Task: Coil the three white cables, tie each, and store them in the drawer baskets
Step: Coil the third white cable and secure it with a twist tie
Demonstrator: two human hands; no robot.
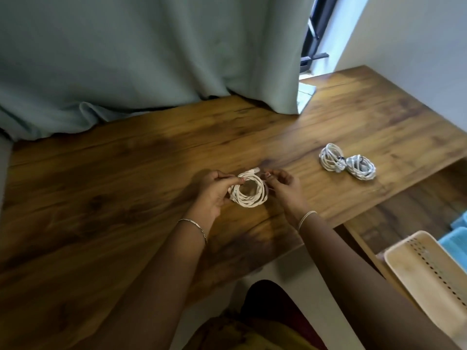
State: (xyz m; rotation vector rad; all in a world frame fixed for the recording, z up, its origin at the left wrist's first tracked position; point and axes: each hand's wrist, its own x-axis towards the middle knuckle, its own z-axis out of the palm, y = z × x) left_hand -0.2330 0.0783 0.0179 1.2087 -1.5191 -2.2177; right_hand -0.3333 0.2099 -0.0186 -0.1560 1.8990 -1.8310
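Note:
A coiled white cable (250,199) sits just above the wooden table (113,178), held between both hands. My left hand (212,195) pinches the coil's left side, thumb and fingers closed on the loops. My right hand (284,185) pinches the coil's upper right, near the cable's plug end; what is between its fingertips is too small to tell. Two more coiled white cables lie side by side at the right of the table: one (331,157) and another (361,168), each with a dark tie at the middle.
A beige perforated basket (404,261) stands in the open drawer (364,238) at the lower right, with a blue basket (454,241) behind it. A grey-green curtain (151,59) hangs onto the table's far edge. A white wall is at the right.

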